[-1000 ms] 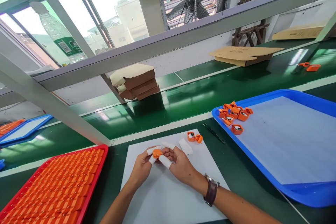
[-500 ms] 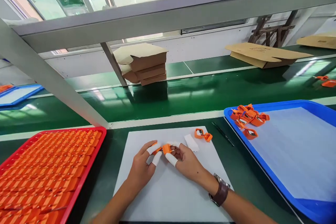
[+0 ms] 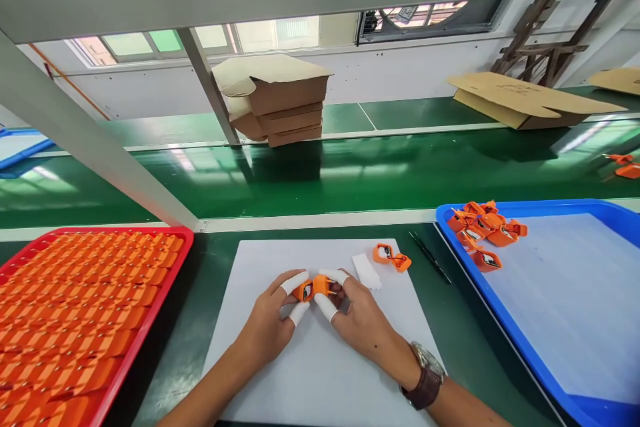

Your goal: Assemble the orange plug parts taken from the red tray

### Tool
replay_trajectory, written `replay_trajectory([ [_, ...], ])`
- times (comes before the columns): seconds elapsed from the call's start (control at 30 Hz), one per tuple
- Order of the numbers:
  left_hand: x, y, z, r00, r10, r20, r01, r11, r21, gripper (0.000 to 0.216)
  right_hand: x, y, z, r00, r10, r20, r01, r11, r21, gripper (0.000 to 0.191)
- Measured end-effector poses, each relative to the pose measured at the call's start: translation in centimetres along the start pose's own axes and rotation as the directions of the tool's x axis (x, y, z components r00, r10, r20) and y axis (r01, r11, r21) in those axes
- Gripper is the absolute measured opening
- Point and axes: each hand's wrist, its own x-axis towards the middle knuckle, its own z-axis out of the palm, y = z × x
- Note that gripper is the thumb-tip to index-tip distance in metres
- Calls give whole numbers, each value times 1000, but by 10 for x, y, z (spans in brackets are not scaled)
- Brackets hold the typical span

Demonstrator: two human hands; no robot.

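Note:
Both my hands meet over a white sheet (image 3: 320, 373) and pinch a small orange plastic part (image 3: 313, 288) between them. My left hand (image 3: 273, 323) grips its left half with white-capped thumb and forefinger. My right hand (image 3: 356, 317), with a brown watch on the wrist, grips the right half the same way. Another orange part (image 3: 391, 257) lies open on the sheet just beyond my right hand, next to a small white piece (image 3: 367, 271).
A red tray (image 3: 183, 240) packed with orange parts sits at the left. A blue tray (image 3: 530, 337) at the right holds several orange parts (image 3: 484, 228) in its far corner. Black tweezers (image 3: 429, 256) lie between sheet and blue tray. Cardboard boxes (image 3: 273, 101) stand beyond the green belt.
The view has tilted down, so the window and fan have left the top. My hands stay together on the orange part, which now shows as two halves side by side.

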Motion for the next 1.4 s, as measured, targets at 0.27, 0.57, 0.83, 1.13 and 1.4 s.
replay_trajectory([
  [0.27,0,-4,8,985,147,-92,-122,964,238,41,0,-7,-5,999,-36,14,36,999,18,24],
  [0.57,0,-3,10,981,165,-101,-135,960,246,43,0,-2,-1,999,-38,31,36,997,68,22],
  [0.83,-4,-10,13,978,180,-108,-140,943,303,35,5,-3,-3,993,71,98,-90,974,210,19],
  [1.13,-6,-12,18,966,217,-142,-166,938,304,30,6,-1,0,993,47,107,-68,976,207,19],
  [1.4,-5,-10,24,968,202,-146,-154,946,287,28,14,-2,-3,972,153,177,-196,947,255,14],
])
